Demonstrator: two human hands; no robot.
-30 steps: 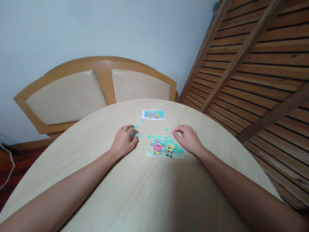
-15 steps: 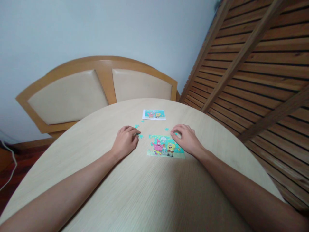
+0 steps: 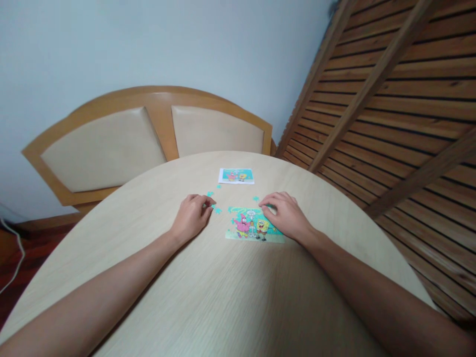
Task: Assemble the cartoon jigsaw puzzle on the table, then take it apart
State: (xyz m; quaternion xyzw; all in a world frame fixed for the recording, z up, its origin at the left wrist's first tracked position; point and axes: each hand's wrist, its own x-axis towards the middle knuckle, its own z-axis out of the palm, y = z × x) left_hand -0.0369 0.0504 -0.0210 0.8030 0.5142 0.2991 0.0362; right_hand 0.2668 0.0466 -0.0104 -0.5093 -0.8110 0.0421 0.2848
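A cartoon jigsaw puzzle (image 3: 243, 233), mostly joined, lies flat on the round table, with pink and yellow figures on teal. My right hand (image 3: 285, 214) rests over its upper right part. Its thumb and index finger are pinched close together at the top edge; what is between them is too small to make out. To the left of the puzzle, my left hand (image 3: 191, 215) is curled, with thumb and index fingertips around a bit of teal that looks like a puzzle piece. Loose teal puzzle pieces (image 3: 218, 211) lie beside those fingertips.
Behind the puzzle lies a printed picture card (image 3: 238, 176) with the same scene. A single teal piece (image 3: 256, 199) sits between card and puzzle. The pale wooden table (image 3: 208, 297) has a padded bench back (image 3: 126, 144) beyond it and a slatted wooden panel (image 3: 390, 99) at right.
My right hand has shifted slightly left along the puzzle's top edge, its fingertips closer to the lone teal piece. My left hand has barely moved.
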